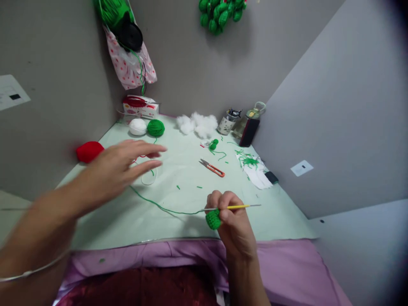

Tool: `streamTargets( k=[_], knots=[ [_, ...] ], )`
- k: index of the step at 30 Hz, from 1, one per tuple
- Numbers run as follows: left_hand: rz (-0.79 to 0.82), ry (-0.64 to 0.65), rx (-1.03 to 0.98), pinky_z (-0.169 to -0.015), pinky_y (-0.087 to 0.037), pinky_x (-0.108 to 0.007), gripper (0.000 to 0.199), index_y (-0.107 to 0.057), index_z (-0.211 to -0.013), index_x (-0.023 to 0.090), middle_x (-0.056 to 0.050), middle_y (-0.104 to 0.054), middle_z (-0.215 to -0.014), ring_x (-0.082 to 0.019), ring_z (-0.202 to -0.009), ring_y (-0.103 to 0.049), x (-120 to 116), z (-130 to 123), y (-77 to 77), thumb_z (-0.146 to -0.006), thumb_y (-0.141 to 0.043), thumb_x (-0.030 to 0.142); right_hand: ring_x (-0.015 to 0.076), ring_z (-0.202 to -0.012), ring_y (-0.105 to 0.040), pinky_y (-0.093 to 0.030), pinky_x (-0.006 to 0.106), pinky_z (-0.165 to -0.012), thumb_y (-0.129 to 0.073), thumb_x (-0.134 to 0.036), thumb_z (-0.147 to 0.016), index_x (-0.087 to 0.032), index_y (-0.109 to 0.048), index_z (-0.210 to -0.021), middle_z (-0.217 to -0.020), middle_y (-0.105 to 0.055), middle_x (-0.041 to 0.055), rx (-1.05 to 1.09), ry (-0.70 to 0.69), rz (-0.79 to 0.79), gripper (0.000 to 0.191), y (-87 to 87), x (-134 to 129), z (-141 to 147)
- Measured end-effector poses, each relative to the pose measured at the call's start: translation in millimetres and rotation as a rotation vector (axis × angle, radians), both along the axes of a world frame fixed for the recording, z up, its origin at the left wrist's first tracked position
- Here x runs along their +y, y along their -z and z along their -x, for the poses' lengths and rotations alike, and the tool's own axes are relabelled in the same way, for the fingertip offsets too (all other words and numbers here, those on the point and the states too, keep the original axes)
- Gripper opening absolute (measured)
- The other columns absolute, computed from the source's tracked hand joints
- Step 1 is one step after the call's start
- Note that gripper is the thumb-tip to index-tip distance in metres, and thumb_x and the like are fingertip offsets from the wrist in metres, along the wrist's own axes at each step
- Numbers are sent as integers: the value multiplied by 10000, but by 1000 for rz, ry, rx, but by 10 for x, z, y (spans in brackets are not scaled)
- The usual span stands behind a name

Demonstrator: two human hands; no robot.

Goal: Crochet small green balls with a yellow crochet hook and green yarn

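Note:
My right hand (231, 216) is closed near the table's front edge, pinching a yellow-handled crochet hook (237, 207) together with a small green crocheted piece (213, 219). Green yarn (159, 207) runs left from the hook across the table and passes under my left hand (132, 160). That hand is raised over the left part of the table, its fingers stretched out and thumb apart, holding nothing. Behind it sit a green yarn ball (156, 127) and a white yarn ball (138, 126).
Orange snips (212, 168) lie mid-table. White stuffing (197, 124), a pen jar (227, 123), a bottle and a dark phone (249, 132) stand at the back. Green scraps (248, 160) lie right, red yarn (89, 151) left. Walls enclose the table.

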State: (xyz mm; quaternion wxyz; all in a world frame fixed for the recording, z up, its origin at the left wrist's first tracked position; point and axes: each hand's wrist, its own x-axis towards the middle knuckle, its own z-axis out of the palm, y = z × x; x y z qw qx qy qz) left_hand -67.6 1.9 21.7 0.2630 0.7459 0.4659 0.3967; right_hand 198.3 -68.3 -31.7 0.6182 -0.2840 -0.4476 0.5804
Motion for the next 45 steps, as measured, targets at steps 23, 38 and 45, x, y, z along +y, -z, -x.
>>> streamTargets(
  k=[23, 38, 45],
  knots=[
    [274, 243, -498, -1249, -245, -553, 246, -843, -1126, 317, -72, -754, -1295, -365, -1412, -498, -489, -876, 521, -886, -808, 359, 76, -535, -535, -467, 203, -477, -911, -331, -753, -224, -712, -762, -761, -633, -32, -1, 192, 39, 225, 180, 34, 33],
    [703, 163, -939, -707, -464, -240, 578, -716, -1381, 326, 5, -663, -919, -138, -803, -563, -531, -955, 584, -829, -859, 228, 166, -800, -671, -562, 298, -687, -765, -240, -920, -275, -814, -922, -853, -704, 17, -285, 376, -156, 60, 263, 9, 147],
    [707, 125, -935, -481, -287, -200, 580, -723, -1373, 305, 10, -656, -877, -82, -610, -431, -532, -922, 574, -816, -876, 258, 152, -799, -662, -576, 314, -743, -638, -309, -1011, -254, -784, -1001, -978, -696, 39, -302, 207, -168, 156, 205, 9, 69]
  ],
)
